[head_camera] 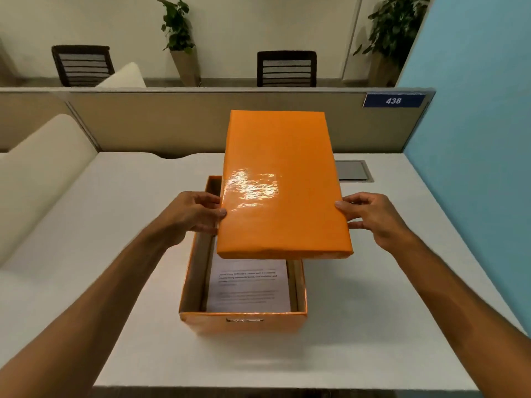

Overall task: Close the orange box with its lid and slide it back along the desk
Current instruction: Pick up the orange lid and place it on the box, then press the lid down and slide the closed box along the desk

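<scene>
Head view: left hand (193,213) and right hand (370,215) are apart, each gripping a long edge of the orange lid (280,188). Lid is held above the open orange box (244,321), shifted toward the far right, near end of box uncovered. Printed paper (248,285) lies inside. Box sits on the white bench (373,311), near its front edge.

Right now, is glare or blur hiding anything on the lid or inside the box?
Head view: a bright glare patch sits on the lid near the left hand; the printed sheet in the orange box is too soft to read; wide-angle distortion bends the desk edges.
</scene>
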